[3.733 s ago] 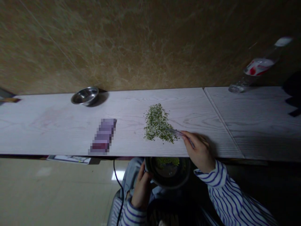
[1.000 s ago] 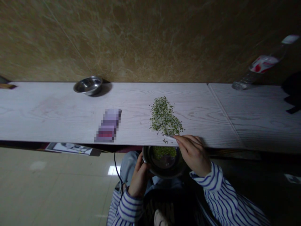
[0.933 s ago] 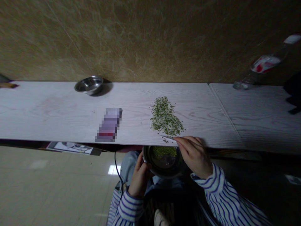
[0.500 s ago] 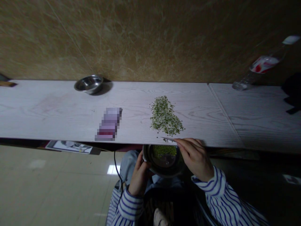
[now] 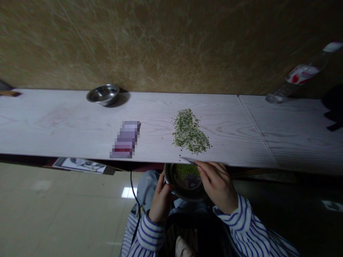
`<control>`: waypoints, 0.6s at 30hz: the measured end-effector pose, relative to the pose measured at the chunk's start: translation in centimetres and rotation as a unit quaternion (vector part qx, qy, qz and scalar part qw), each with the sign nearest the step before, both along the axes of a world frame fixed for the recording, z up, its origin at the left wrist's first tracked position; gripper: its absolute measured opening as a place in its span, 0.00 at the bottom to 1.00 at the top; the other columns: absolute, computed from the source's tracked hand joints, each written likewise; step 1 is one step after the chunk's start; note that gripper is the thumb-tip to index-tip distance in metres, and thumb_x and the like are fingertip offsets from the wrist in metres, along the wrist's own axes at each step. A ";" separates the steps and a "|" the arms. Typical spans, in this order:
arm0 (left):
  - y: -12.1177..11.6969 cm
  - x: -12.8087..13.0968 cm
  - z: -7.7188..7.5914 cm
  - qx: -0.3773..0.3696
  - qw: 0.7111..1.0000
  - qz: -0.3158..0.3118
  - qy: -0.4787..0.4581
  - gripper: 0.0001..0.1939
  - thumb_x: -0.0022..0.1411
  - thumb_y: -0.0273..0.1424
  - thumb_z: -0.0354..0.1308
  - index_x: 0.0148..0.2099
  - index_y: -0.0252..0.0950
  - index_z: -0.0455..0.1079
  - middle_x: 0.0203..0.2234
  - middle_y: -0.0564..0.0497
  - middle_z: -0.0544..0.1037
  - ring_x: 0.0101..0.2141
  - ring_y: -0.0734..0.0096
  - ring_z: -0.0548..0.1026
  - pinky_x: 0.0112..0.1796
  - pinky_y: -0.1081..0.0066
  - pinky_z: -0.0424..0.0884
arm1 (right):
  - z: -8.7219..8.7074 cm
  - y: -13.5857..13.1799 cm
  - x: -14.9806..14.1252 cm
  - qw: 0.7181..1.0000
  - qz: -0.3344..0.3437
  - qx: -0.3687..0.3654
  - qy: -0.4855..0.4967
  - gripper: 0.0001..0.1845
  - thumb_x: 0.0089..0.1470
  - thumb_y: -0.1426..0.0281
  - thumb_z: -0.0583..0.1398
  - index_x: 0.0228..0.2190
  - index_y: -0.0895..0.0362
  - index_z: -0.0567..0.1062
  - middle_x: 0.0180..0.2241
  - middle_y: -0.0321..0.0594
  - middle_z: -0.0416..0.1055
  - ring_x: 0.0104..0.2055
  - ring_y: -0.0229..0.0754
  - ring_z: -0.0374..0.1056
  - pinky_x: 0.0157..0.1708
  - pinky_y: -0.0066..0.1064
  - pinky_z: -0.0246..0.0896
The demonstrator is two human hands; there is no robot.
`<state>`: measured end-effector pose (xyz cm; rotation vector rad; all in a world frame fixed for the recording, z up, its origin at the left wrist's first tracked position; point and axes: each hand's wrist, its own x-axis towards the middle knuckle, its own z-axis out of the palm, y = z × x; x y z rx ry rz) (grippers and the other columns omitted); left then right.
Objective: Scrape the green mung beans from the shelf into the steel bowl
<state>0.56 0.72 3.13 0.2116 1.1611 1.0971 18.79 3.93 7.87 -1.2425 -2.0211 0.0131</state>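
My left hand (image 5: 161, 201) grips the left rim of a metal bowl (image 5: 191, 195) held just under the table's front edge. Inside it lie many small green beans (image 5: 184, 171), which look like mung beans. Over the bowl's right side, my right hand (image 5: 219, 186) pinches a thin, flat piece (image 5: 188, 160), seen almost edge-on, so its kind is unclear. That piece points left along the table edge. Beyond it, a patch of green beans mixed with small white grains (image 5: 189, 132) is spread on the table, with a few strays near the edge.
A second metal bowl (image 5: 104, 95) stands by the wall on the pale wooden table (image 5: 66, 125). A blurred-out phone-shaped object (image 5: 125, 139) lies left of the beans. At the right are a plastic bottle (image 5: 302, 73) and a dark item (image 5: 334, 107). A black cable (image 5: 134, 194) hangs in front.
My right hand has moved left and slightly down with the thin piece. The few beans at the table edge by that piece mostly no longer show. My left hand still holds the bowl.
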 end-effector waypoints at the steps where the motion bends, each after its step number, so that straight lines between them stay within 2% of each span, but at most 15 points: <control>1: 0.0 -0.1 -0.1 0.004 1.000 0.003 0.002 0.40 0.47 0.28 0.63 0.64 0.43 0.63 0.50 0.45 0.76 0.42 0.61 0.75 0.37 0.65 0.75 | 0.0 0.3 0.1 1.000 -0.007 0.006 0.002 0.13 0.61 0.79 0.57 0.46 0.57 0.74 0.37 0.42 0.80 0.39 0.43 0.74 0.42 0.36 0.65; 9: -0.1 -1.0 -0.2 0.025 0.999 0.029 0.025 0.37 0.47 0.29 0.62 0.62 0.42 0.66 0.51 0.44 0.76 0.43 0.59 0.75 0.35 0.65 0.76 | -0.5 2.8 -0.4 0.998 -0.035 0.038 -0.027 0.11 0.62 0.77 0.57 0.45 0.58 0.75 0.35 0.43 0.80 0.36 0.44 0.74 0.38 0.38 0.63; 13: 0.0 -1.7 -0.4 0.027 0.998 0.032 0.037 0.36 0.47 0.30 0.62 0.61 0.41 0.67 0.49 0.44 0.77 0.42 0.59 0.75 0.34 0.66 0.76 | -0.3 2.2 -1.0 0.999 -0.005 0.024 -0.028 0.12 0.62 0.78 0.57 0.45 0.58 0.75 0.35 0.42 0.80 0.38 0.43 0.74 0.39 0.37 0.62; 18: 0.3 -2.5 -0.4 0.032 0.998 0.025 0.049 0.37 0.47 0.30 0.62 0.62 0.43 0.66 0.51 0.45 0.75 0.41 0.60 0.74 0.31 0.67 0.75 | 0.1 1.4 -1.0 0.998 0.054 0.022 -0.008 0.12 0.61 0.80 0.57 0.45 0.58 0.76 0.36 0.41 0.80 0.38 0.41 0.74 0.39 0.35 0.62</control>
